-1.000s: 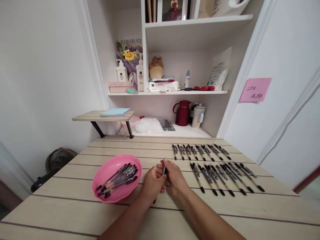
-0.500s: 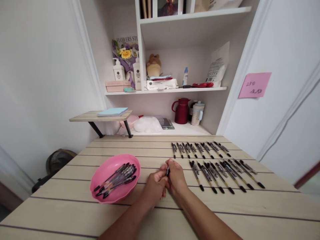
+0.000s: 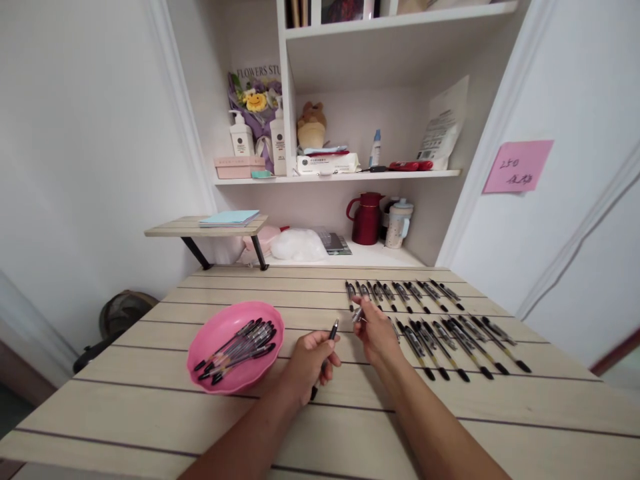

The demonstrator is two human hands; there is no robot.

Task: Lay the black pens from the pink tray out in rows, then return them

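Note:
Tip pointing up and away, a black gel pen (image 3: 333, 329) is gripped in my left hand (image 3: 311, 360); its dark end shows below the fingers. My right hand (image 3: 379, 331) pinches a pen cap (image 3: 357, 315), clear and silvery, apart from the pen's bare tip. Left of my hands, a pink bowl (image 3: 197, 340) with a wavy rim holds several capped pens (image 3: 240, 350). To the right, pens with their caps off lie in two slanted rows, the far row (image 3: 406, 293) and the near row (image 3: 457, 343), each with a cap beside it. My right hand partly covers the near row's left end.
A small raised wooden stand (image 3: 175, 228) with blue paper (image 3: 230, 218) is at the table's back left. Behind the table, a white shelf unit (image 3: 340, 175) holds bottles, a red jug (image 3: 367, 219) and a cup (image 3: 399, 225). A pink note (image 3: 519, 167) is on the right wall.
My hands, together before, have moved apart. The cap is off the pen: my right hand has gone right and away with it, while the pen stays in my left hand.

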